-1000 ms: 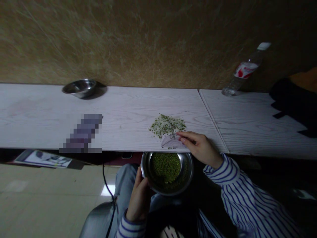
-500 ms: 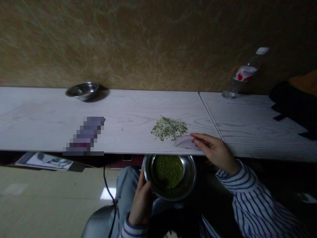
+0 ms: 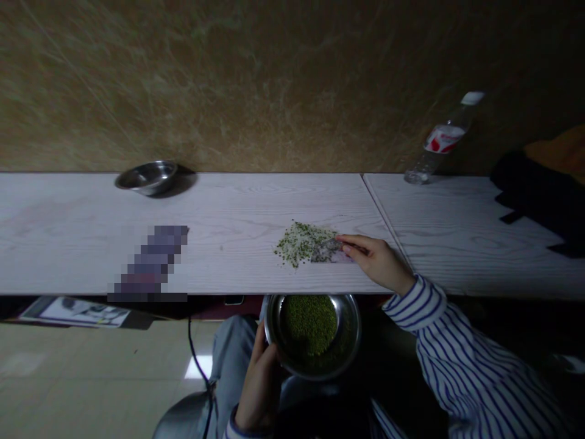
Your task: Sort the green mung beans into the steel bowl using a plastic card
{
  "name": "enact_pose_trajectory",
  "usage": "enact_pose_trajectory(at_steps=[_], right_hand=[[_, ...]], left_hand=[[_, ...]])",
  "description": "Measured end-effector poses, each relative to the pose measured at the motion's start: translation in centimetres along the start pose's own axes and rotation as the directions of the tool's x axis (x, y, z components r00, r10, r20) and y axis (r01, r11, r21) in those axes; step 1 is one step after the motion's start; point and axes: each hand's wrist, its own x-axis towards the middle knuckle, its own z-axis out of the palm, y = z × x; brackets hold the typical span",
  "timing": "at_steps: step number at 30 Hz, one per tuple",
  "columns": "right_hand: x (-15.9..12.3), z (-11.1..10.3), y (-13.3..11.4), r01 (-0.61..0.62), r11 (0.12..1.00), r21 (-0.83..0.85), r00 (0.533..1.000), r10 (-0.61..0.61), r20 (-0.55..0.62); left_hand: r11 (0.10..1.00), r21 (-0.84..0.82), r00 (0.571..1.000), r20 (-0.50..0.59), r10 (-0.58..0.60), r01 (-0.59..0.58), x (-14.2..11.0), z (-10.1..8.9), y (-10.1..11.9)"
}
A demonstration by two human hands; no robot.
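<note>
**Card meets the bean pile**

The right hand [image 3: 375, 261] pinches a thin card [image 3: 329, 252], its edge now pushed against the right side of the pile of mung beans and rice [image 3: 301, 241] on the table [image 3: 228, 213]; half a second ago the card lay apart, nearer the table edge. The left hand [image 3: 256, 383] grips the steel bowl of green beans [image 3: 312, 332] just below that edge. Sweeping seems under way; next comes a steady drag toward the bowl.

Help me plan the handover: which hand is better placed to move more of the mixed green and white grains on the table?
Probably the right hand: it holds a flat card against the grain pile. The left hand grips the steel bowl of green beans below the table edge.
</note>
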Motion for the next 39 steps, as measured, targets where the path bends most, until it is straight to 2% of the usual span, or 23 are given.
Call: enact_pose_trajectory(at_steps=[5, 12, 18, 28, 35, 39], right_hand=[[1.6, -0.2, 0.3, 0.007, 1.000, 0.027, 1.000, -0.007, 0.004], [2.7, -0.3, 0.5, 0.034, 0.999, 0.039, 0.996, -0.031, -0.078], [3.0, 0.6, 0.9, 0.050, 0.997, 0.056, 0.999, -0.049, -0.024], [1.5, -0.4, -0.7, 0.037, 0.998, 0.044, 0.995, -0.040, 0.091], [-0.2, -1.6, -1.0, 0.002, 1.000, 0.021, 1.000, -0.002, 0.005], [-1.2, -2.0, -0.8, -0.028, 1.000, 0.000, 0.999, 0.028, -0.028]], left_hand=[[1.000, 0.028, 0.999, 0.042, 0.002, -0.003, 0.2, 0.2, 0.0], [1.000, 0.004, 0.999, 0.047, 0.001, -0.001, 0.5, -0.1, -0.6], [0.999, 0.031, 0.998, 0.055, -0.028, 0.026, 0.4, 0.1, -0.4], [1.000, 0.023, 0.997, 0.072, -0.023, 0.021, -0.2, 0.7, 0.0], [0.999, -0.007, 0.996, 0.080, -0.050, 0.051, -0.3, 0.4, -0.1], [0.999, 0.007, 0.998, 0.048, -0.040, 0.039, -0.3, 0.3, -0.3]])
